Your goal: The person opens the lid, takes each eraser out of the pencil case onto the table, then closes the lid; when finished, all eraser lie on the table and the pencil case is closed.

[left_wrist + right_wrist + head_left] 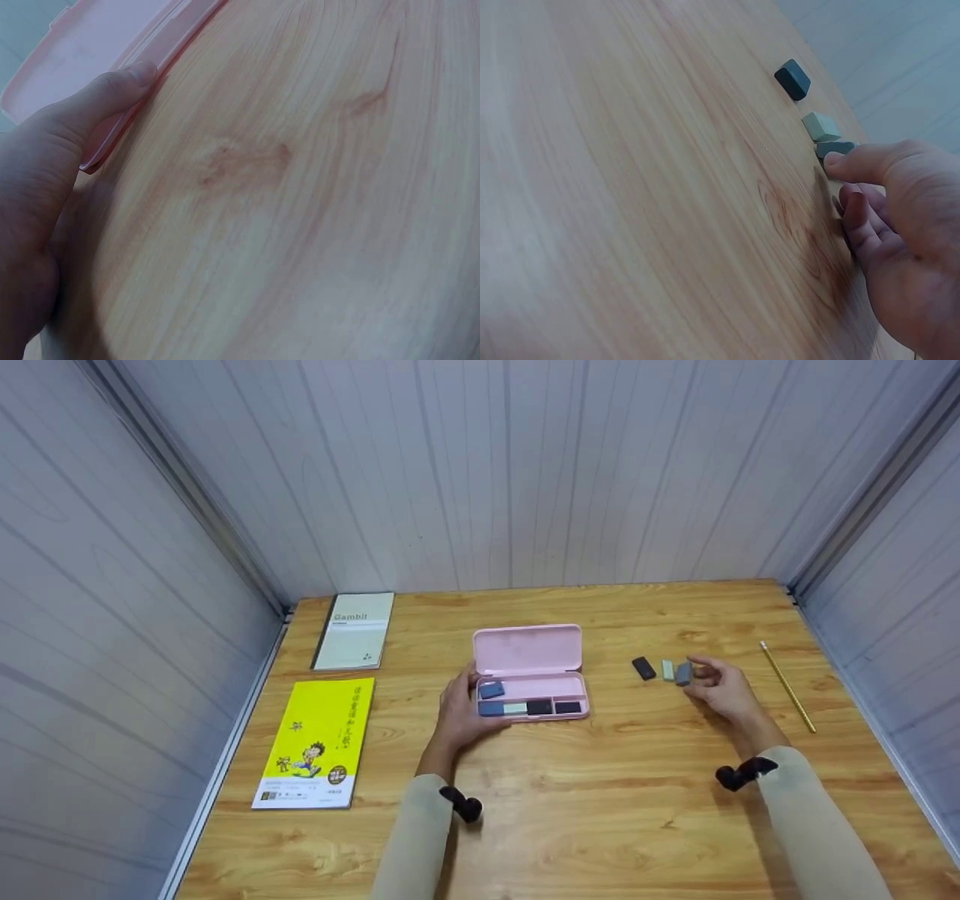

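Two hands at work: left hand [457, 712] on the pink case [544, 685], right hand [724, 690] at the loose blocks.
Left grip: clamped round the left end of the case; thumb laid along its front wall, fingers at the rear-left corner.
Right grip: thumb and fingertip pinched together on a grey-blue block [683, 673], the rightmost of three loose ones.
Loose row: black block [643, 667] at left, lying aslant; pale green block [667, 670] just beside the grey-blue one. Contact between those two: cannot tell.
Case: right of worktop centre-left, lid [528, 649] raised at the back, tray facing the person.
Rear compartment: blue block [492, 690] at its left end.
Front compartment: second blue block [490, 709], whitish block [515, 709] and second black block [539, 707], end to end.
Small front-right compartment: dark block [568, 707], past a divider.
Right side: gold pencil [787, 687], slanting, beyond the right hand.
Left side: "Gambit" notebook [354, 631] at the back; yellow book [315, 742] nearer the person.
Surface: wood-grain worktop [570, 810], pale panel walls [465, 472] around.
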`<action>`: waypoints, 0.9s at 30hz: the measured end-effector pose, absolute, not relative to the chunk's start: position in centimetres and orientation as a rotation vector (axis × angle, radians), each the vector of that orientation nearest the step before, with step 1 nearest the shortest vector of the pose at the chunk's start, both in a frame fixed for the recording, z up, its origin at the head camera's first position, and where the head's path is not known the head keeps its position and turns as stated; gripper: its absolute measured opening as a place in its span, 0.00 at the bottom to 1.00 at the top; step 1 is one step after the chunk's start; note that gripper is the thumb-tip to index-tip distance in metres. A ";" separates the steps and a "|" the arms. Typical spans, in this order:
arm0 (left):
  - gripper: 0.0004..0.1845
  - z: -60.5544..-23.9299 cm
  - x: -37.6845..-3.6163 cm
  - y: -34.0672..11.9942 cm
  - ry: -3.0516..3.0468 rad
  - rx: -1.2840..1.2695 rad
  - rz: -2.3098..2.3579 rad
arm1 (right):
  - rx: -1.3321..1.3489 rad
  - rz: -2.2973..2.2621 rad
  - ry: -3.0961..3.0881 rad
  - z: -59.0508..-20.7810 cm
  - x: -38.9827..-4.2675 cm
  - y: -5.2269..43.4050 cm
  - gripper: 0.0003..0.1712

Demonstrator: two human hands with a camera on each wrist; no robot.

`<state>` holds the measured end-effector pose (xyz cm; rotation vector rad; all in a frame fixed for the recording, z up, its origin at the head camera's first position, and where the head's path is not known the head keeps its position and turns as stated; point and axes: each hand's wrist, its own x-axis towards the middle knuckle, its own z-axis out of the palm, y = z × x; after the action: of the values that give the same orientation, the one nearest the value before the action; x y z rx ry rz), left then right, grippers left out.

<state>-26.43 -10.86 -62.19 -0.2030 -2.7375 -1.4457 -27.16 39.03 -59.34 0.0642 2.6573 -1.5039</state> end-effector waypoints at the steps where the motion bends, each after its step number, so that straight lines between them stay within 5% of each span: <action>1: 0.73 -62.2 -26.4 -10.9 -2.739 -0.203 -1.446 | 0.073 -1.503 2.658 -59.4 -27.1 39.1 0.39; 27: 0.72 -62.3 -26.7 -11.2 -2.781 -0.233 -1.446 | -0.182 -1.528 2.658 -57.9 -26.9 35.5 0.32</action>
<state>-26.68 -11.15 -62.34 -0.2332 -2.7807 -1.4465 -26.92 35.54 -57.89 -0.1824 2.6579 -1.5284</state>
